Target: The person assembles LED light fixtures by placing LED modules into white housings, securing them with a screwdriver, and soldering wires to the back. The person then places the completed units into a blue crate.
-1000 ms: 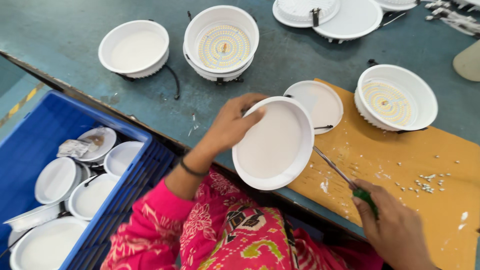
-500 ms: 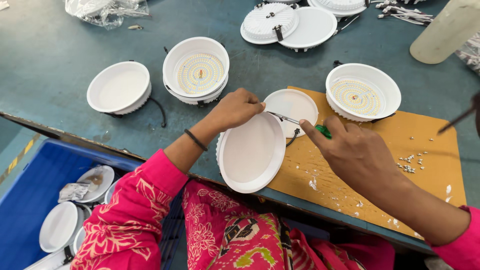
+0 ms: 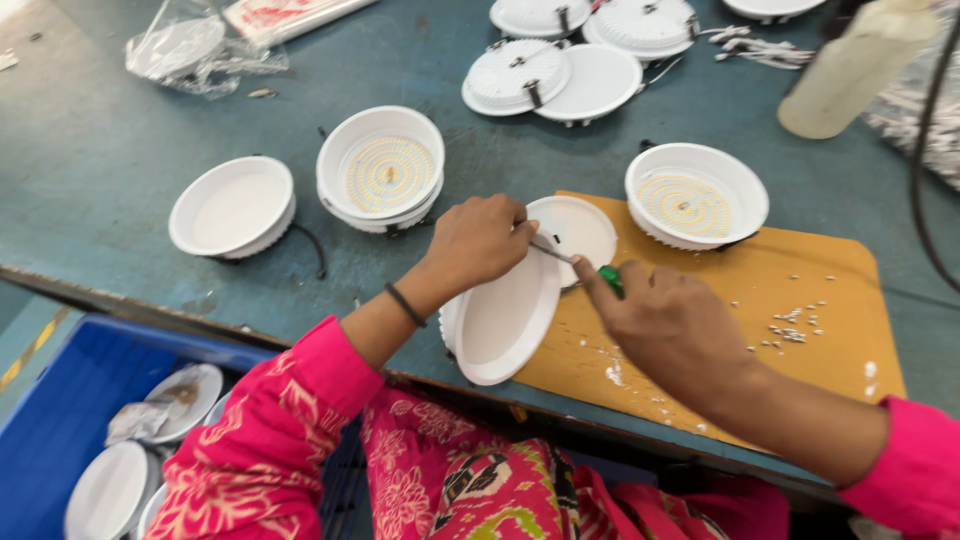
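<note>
Left hand: the left hand curls over the top rim of a white lamp housing, fingers closed on it, tilting it up on edge at the near side of the table so its hollow faces the person.
Right hand: the right hand is closed around a green-handled screwdriver, fingers wrapped on the handle, the metal shaft aimed left towards the housing's upper rim just under the left hand.
Tip of the tool: hidden by the left fingers, so I cannot tell exactly what it touches; it seems to meet the rim.
Why held so: the tilt likely brings the rim up to the tool, and the left hand's hold steadies the housing against the push.
Housing's place: over the left end of an orange mat, half past the table edge, just in front of a flat white disc lying on the mat.
On the mat: another white housing with a yellow dotted panel, and small white scraps scattered to the right.
Further back: a stacked housing with a panel, an empty one, finned backs and a pale bottle.
Below left: a blue crate holding more white parts.
</note>
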